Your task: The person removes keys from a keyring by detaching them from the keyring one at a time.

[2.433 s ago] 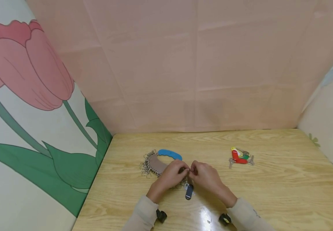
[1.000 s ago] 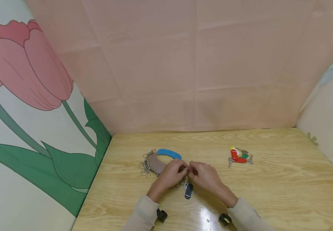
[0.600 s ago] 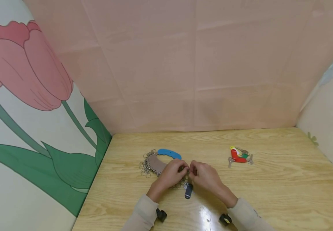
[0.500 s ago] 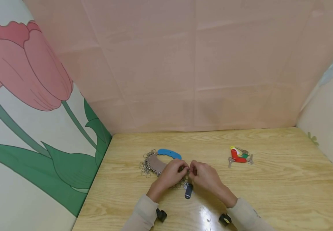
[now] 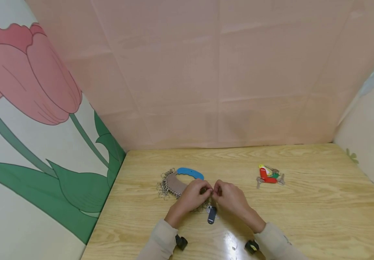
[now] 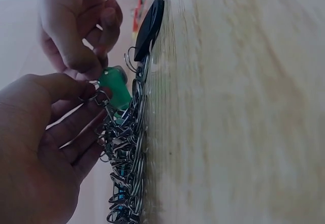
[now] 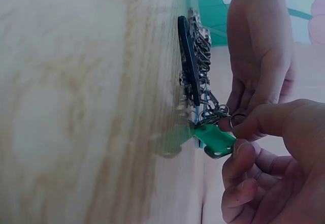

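A brown curved board (image 5: 176, 185) with a blue handle (image 5: 190, 172) lies on the table, metal rings and clasps (image 5: 165, 186) hanging thickly along its edge. Over its right end, my left hand (image 5: 191, 196) pinches a small metal ring (image 6: 101, 98) between thumb and finger. My right hand (image 5: 233, 200) meets it there, thumb and fingertip pinching the same ring or one linked to it; the fingers partly hide this. Just below the fingertips hangs a green key tag (image 7: 216, 140), out of sight in the head view. Nearby lies a black key tag (image 5: 211, 215).
Red, yellow and green key tags with keys (image 5: 268, 176) lie in a small pile on the right of the wooden table (image 5: 316, 209). A pink cloth backdrop (image 5: 174, 90) stands behind, with a tulip-printed panel (image 5: 44, 144) on the left.
Both hands stay at the same spot, with only slight shifts of the right hand's fingers. The board, the black tag and the pile of tags keep their places.
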Motion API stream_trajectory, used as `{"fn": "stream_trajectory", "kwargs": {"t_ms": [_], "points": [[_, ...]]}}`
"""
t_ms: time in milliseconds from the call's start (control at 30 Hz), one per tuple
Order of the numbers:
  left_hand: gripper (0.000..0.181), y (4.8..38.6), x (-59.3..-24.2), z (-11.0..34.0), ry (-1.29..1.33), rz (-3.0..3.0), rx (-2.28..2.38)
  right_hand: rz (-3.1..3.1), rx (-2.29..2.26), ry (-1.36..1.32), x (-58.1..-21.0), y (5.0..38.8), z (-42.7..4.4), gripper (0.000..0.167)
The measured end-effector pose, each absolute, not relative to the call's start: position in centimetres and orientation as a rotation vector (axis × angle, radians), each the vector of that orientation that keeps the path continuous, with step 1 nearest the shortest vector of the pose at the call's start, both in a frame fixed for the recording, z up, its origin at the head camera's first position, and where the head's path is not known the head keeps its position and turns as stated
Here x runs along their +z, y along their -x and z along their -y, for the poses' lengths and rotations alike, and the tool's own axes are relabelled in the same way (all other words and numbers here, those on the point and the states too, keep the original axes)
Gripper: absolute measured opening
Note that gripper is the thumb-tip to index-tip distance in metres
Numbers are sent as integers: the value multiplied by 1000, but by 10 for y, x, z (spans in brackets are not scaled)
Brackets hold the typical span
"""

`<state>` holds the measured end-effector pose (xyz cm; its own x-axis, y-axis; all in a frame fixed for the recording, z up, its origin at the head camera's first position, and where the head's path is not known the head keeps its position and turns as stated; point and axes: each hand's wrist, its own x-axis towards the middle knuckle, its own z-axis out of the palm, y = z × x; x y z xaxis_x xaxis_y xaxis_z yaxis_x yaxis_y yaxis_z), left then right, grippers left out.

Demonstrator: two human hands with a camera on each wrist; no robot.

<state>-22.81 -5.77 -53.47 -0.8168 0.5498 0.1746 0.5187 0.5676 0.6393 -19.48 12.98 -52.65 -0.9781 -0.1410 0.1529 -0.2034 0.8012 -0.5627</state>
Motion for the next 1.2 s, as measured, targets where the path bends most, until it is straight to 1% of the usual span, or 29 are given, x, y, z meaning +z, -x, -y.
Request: {"fn": "stream_trajectory", "kwargs": {"t_ms": [433, 1200], "points": [[10, 229, -535, 55, -905, -2750, 1084, 2849, 932, -317, -526, 194, -131, 18], [11, 228, -536, 55, -867, -2783, 1050, 2838, 948, -399, -521, 192, -133, 21]]}}
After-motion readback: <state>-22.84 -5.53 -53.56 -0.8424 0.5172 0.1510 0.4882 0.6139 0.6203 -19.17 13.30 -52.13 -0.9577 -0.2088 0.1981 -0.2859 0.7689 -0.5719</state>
